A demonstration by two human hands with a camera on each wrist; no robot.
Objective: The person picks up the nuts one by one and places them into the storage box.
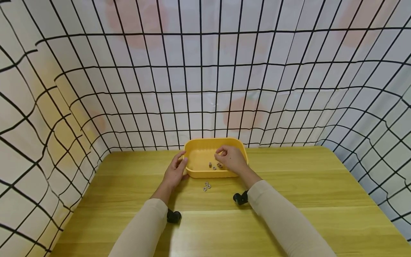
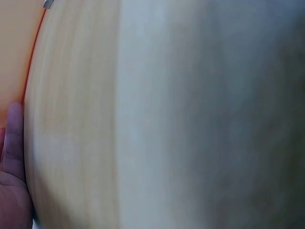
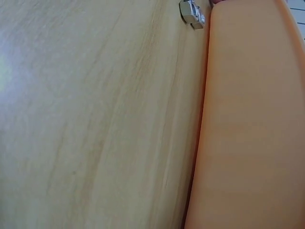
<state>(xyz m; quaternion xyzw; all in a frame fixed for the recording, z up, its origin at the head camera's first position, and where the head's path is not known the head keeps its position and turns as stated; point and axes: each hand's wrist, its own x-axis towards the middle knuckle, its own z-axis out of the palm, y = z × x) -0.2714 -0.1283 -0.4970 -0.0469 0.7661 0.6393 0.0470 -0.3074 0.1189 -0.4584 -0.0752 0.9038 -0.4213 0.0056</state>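
A yellow plastic tray (image 1: 199, 174) stands at the back of the table with several small metal nuts (image 1: 214, 168) on its floor. My left hand (image 1: 173, 174) rests against the tray's left end, fingers fairly straight along the rim; the left wrist view has one straight finger (image 2: 14, 143) against the wall. Over the right part of the tray hangs my right hand (image 1: 233, 159), its thumb and forefinger brought together. I cannot tell whether a nut is between these fingertips. In front of the tray lie more nuts (image 1: 208, 186), close together on the wood, also seen as shiny nuts (image 3: 192, 14) in the right wrist view.
The wooden table (image 1: 205, 221) extends toward me and to both sides. Behind the tray hangs a white curtain with a black grid (image 1: 205, 78), which also closes in the left and right sides. A small black camera sits on each wrist, the left camera (image 1: 173, 216) low over the table.
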